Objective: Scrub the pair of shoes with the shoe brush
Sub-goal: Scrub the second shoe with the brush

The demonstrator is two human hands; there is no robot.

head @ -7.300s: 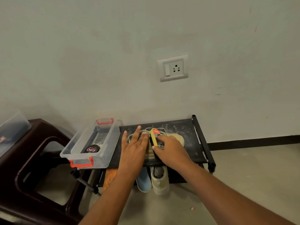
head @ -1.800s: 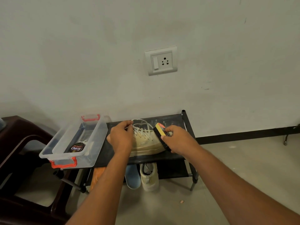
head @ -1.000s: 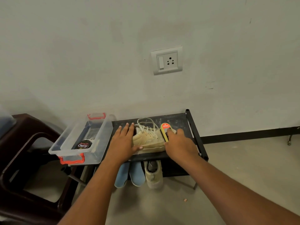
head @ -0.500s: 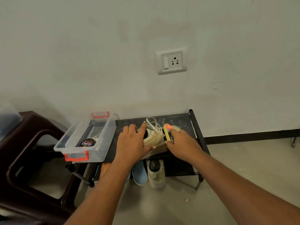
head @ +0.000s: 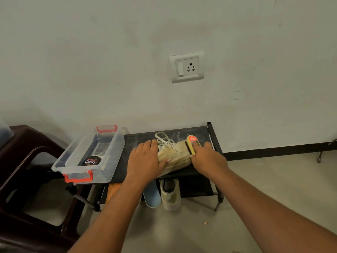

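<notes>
Item: cream lace-up canvas shoe, on black top shelf, between my hands.
My left hand: fingers straight, pressing flat on shoe.
My right hand: fingers curled round yellow-backed black-bristled shoe brush, bristle side against shoe.
Second cream shoe: lower shelf, beneath my hands.

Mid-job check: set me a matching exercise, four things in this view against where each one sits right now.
Things:
1. shoe brush
2. polish tin
3. laced cream shoe
4. second cream shoe

Places:
A. in the clear box
B. on the lower shelf
C. on the top shelf, left hand resting on it
D. in the right hand

Pairs: 1-D, 2-A, 3-C, 4-B.
</notes>
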